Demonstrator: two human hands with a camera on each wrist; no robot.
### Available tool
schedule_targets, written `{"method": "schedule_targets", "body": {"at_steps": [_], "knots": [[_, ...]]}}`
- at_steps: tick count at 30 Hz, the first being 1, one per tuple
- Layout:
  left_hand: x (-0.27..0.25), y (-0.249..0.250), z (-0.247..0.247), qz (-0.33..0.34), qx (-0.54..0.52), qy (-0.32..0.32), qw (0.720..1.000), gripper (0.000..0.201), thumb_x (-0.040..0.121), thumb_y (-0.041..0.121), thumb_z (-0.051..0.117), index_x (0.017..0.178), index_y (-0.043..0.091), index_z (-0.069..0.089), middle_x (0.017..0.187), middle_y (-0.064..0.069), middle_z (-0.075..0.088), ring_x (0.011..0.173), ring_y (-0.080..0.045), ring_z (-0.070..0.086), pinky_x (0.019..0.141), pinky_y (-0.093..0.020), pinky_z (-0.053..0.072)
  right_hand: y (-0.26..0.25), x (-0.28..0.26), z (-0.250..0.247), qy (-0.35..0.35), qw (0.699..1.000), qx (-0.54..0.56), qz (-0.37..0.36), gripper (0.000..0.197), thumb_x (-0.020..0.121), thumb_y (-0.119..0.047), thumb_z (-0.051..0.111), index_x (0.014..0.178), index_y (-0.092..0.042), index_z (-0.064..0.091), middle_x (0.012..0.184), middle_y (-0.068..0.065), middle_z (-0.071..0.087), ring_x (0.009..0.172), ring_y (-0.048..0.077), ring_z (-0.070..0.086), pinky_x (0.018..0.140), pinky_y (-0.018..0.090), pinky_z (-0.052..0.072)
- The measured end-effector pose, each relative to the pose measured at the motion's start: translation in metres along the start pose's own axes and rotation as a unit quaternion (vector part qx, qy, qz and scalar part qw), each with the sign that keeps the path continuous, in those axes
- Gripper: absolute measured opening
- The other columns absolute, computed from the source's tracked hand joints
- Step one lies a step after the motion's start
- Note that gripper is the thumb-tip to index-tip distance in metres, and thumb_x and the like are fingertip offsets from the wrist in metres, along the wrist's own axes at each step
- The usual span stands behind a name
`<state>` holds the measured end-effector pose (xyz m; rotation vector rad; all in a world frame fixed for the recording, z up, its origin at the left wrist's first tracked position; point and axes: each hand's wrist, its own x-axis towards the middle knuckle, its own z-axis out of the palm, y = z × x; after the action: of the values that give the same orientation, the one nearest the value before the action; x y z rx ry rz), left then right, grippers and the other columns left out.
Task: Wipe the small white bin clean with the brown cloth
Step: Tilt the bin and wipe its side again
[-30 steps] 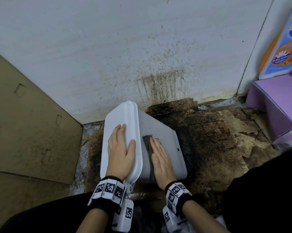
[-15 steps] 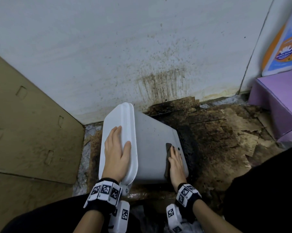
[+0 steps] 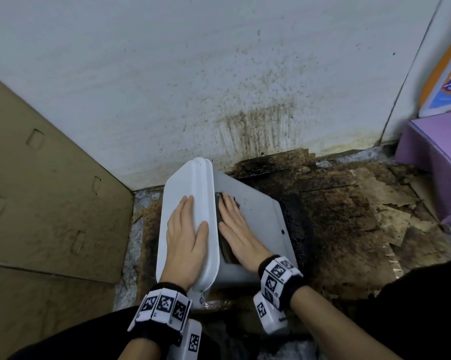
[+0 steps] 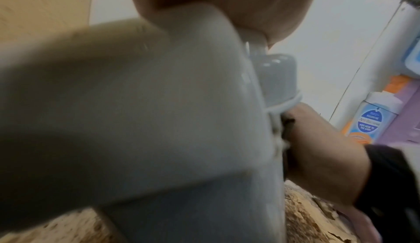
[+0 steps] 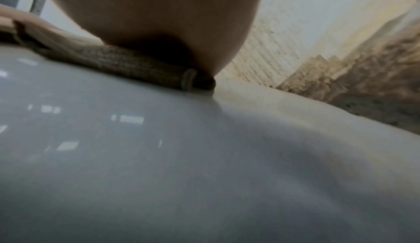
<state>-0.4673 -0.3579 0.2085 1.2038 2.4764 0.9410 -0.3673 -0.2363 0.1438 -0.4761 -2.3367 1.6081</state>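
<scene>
The small white bin [image 3: 260,224] lies on its side on the dirty floor, its lid end [image 3: 185,183] facing left. My left hand [image 3: 185,229] lies flat on the lid with straight fingers. My right hand [image 3: 234,224] presses the folded brown cloth [image 3: 225,252] flat against the bin's upturned side, right beside the lid's rim. In the right wrist view the cloth [image 5: 127,67] shows under my palm on the glossy bin wall [image 5: 181,157]. The left wrist view shows the bin [image 4: 147,112] close up and my right hand [image 4: 318,148] beyond it.
A stained white wall [image 3: 219,87] stands right behind the bin. Brown cardboard [image 3: 42,203] leans at the left. A purple box [image 3: 437,152] and an orange-blue bottle [image 3: 450,81] sit at the right. The floor [image 3: 349,216] is dark, grimy and peeling.
My right hand with the cloth slid from the bin's right end back to the left, up against the lid rim. The left hand stayed on the lid.
</scene>
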Motion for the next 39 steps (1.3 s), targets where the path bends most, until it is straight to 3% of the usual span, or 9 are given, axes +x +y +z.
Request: {"method": "schedule_targets", "body": {"at_steps": [5, 9, 13, 20, 24, 27, 30, 33, 39], "knots": [[-0.001, 0.001, -0.003, -0.002, 0.001, 0.0, 1.0, 0.066, 0.096, 0.056, 0.026, 0.157, 0.035, 0.011, 0.165, 0.013, 0.012, 0.15, 0.001, 0.005, 0.123, -0.03, 0.007, 0.01, 0.047, -0.024, -0.051, 0.996, -0.075, -0.002, 0.057, 0.109, -0.04, 0.016, 0.154, -0.032, -0.019, 0.162, -0.011, -0.031, 0.148, 0.003, -0.028, 0.125, 0.036, -0.011], [-0.001, 0.004, -0.003, 0.01, 0.004, -0.003, 1.0, 0.066, 0.098, 0.053, 0.028, 0.158, 0.03, 0.014, 0.165, 0.012, 0.013, 0.15, 0.0, 0.004, 0.123, -0.03, 0.007, 0.026, 0.059, -0.037, -0.033, 0.996, -0.087, 0.002, 0.059, 0.109, -0.042, 0.017, 0.157, -0.03, -0.016, 0.163, -0.015, -0.029, 0.148, -0.002, -0.026, 0.121, 0.026, -0.012], [0.0, 0.003, -0.002, 0.014, 0.002, 0.01, 1.0, 0.065, 0.099, 0.052, 0.031, 0.158, 0.028, 0.019, 0.163, 0.011, 0.017, 0.151, -0.002, 0.008, 0.123, -0.032, 0.01, 0.064, 0.051, -0.042, -0.018, 0.996, -0.061, 0.066, 0.055, 0.109, -0.041, 0.017, 0.152, -0.037, -0.018, 0.163, -0.012, -0.028, 0.15, 0.004, -0.024, 0.123, 0.029, -0.011], [0.0, 0.006, -0.003, 0.01, -0.023, 0.008, 1.0, 0.062, 0.098, 0.054, 0.033, 0.155, 0.036, 0.018, 0.161, 0.016, 0.018, 0.15, -0.002, 0.01, 0.121, -0.033, 0.012, 0.12, 0.026, -0.065, -0.02, 0.967, -0.061, 0.247, 0.053, 0.111, -0.021, 0.014, 0.158, -0.006, -0.006, 0.165, 0.006, -0.02, 0.153, 0.018, -0.021, 0.117, 0.025, -0.013], [0.001, 0.009, -0.002, 0.01, -0.007, 0.009, 1.0, 0.064, 0.098, 0.053, 0.032, 0.156, 0.029, 0.02, 0.161, 0.013, 0.019, 0.15, -0.002, 0.01, 0.121, -0.031, 0.011, 0.116, 0.03, -0.056, 0.023, 0.967, -0.07, 0.242, 0.05, 0.11, -0.013, 0.014, 0.156, 0.002, 0.004, 0.166, 0.014, -0.012, 0.154, 0.027, -0.014, 0.123, 0.034, -0.009], [0.001, 0.011, 0.0, 0.014, 0.005, 0.006, 1.0, 0.065, 0.098, 0.052, 0.032, 0.157, 0.027, 0.02, 0.161, 0.01, 0.019, 0.15, -0.003, 0.009, 0.121, -0.028, 0.009, 0.094, 0.035, -0.05, 0.023, 0.974, -0.024, 0.226, 0.052, 0.111, -0.021, 0.012, 0.157, -0.01, -0.01, 0.166, 0.008, -0.019, 0.153, 0.02, -0.02, 0.124, 0.038, -0.012], [0.002, 0.012, 0.002, 0.02, 0.01, 0.012, 1.0, 0.066, 0.098, 0.052, 0.031, 0.157, 0.025, 0.02, 0.162, 0.008, 0.02, 0.15, -0.002, 0.01, 0.12, -0.022, 0.006, 0.052, 0.04, -0.04, 0.033, 0.99, -0.001, 0.139, 0.054, 0.11, -0.035, 0.014, 0.158, -0.024, -0.01, 0.165, -0.002, -0.022, 0.151, 0.013, -0.023, 0.124, 0.036, -0.014], [0.001, 0.012, 0.002, 0.021, 0.009, 0.01, 1.0, 0.066, 0.098, 0.052, 0.031, 0.157, 0.026, 0.019, 0.163, 0.009, 0.019, 0.15, -0.002, 0.01, 0.121, -0.028, 0.009, 0.013, 0.047, -0.029, 0.017, 0.998, 0.017, 0.059, 0.054, 0.11, -0.038, 0.018, 0.157, -0.032, -0.009, 0.165, -0.011, -0.022, 0.15, 0.007, -0.026, 0.121, 0.03, -0.015], [0.001, 0.013, 0.002, 0.021, 0.007, 0.011, 1.0, 0.067, 0.098, 0.053, 0.03, 0.157, 0.025, 0.02, 0.163, 0.01, 0.018, 0.15, -0.002, 0.009, 0.121, -0.028, 0.009, 0.035, 0.047, -0.035, 0.011, 1.0, -0.008, 0.016, 0.057, 0.109, -0.043, 0.017, 0.158, -0.033, -0.009, 0.164, -0.017, -0.022, 0.149, 0.0, -0.024, 0.123, 0.033, -0.01]]}}
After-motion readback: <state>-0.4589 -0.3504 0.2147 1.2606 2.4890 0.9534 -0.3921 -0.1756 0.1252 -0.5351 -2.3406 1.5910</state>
